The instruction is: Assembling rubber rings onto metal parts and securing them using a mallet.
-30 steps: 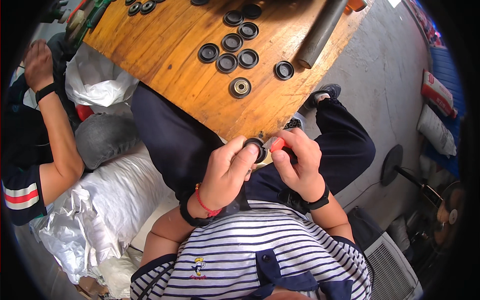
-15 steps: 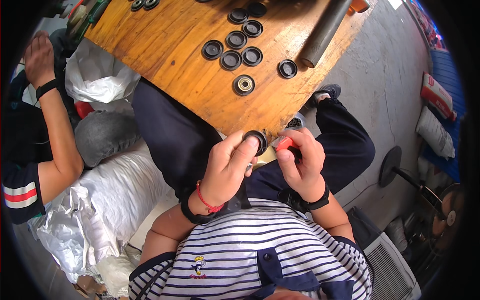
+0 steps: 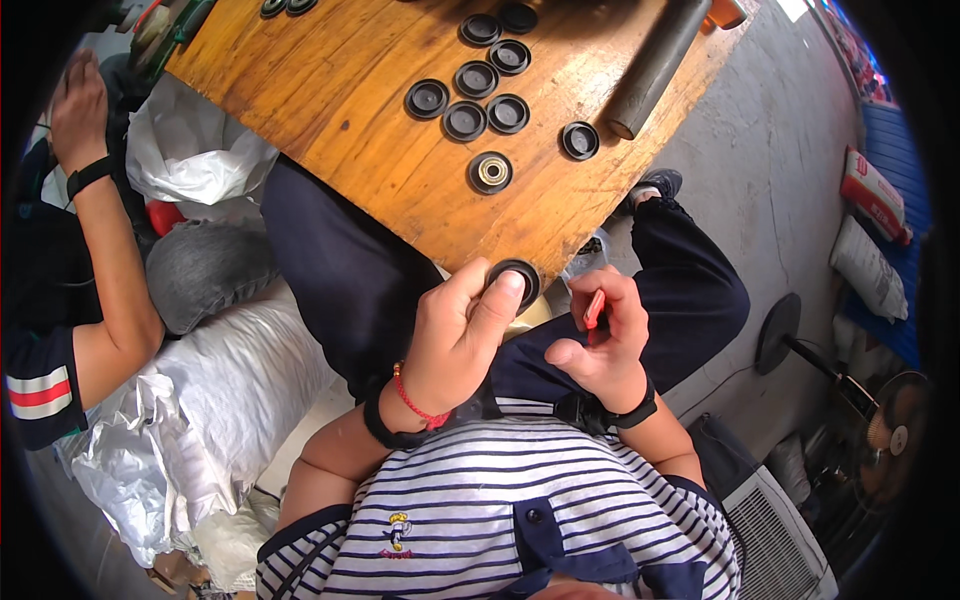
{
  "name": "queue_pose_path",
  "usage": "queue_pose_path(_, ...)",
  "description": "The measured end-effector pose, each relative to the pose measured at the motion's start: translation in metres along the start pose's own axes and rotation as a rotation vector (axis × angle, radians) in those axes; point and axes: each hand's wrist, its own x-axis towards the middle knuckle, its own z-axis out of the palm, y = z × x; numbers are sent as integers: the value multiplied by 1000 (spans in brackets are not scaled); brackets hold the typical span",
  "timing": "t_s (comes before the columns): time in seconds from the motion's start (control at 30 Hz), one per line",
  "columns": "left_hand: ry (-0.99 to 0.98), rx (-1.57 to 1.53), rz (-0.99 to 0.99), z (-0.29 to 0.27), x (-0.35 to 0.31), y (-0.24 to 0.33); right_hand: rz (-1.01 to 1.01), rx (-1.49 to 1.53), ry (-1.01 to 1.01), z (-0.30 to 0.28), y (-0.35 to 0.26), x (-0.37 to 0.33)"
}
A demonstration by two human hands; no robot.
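Observation:
My left hand pinches a round black cap between thumb and fingers, just off the near corner of the wooden table. My right hand is a little to the right, its thumb lifted away. Curled fingers there hold a small red tool, whose working end I cannot make out. On the table, a black cap with a metal bearing seated in it lies nearest to my hands. Several more black caps are grouped beyond it, and a single cap sits to the right.
A thick dark pipe lies along the table's right side. On the left, a co-worker's arm is near white sacks. A clear bag shows beneath the table corner. At right stand a fan and wrapped packages.
My right hand has drawn back from the cap, its thumb opening away and the red tool turning more upright. The left hand still grips the cap in about the same place.

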Motion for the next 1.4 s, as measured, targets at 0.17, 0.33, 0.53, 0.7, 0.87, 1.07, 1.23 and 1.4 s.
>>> queue_pose_path(0.17, 34, 161, 89, -1, 2, -5, 164, -41, -116, 6, -11, 18)
queue_pose_path(0.33, -49, 478, 159, -8, 15, 14, 36, -450, -45, -13, -11, 94)
queue_pose_path(0.53, -62, 1148, 300, 3, 35, 33, -540, -1113, -385, -25, 31, 193)
queue_pose_path(0.7, -4, 1231, 292, 0, 51, 38, -611, -1025, -240, -28, 22, 186)
queue_pose_path(0.87, 11, 548, 54, -38, 45, 20, -338, -675, -294, -9, 11, 96)
queue_pose_path(1.07, -264, -746, -318, -57, 19, 2, -259, -675, -172, 11, 15, 56)
queue_pose_path(1.23, -432, -644, -384, -39, 12, 6, -157, -329, -218, 6, -11, 42)
queue_pose_path(1.4, -557, -490, -357, -36, 13, -8, -156, -183, -412, 1, -17, 41)
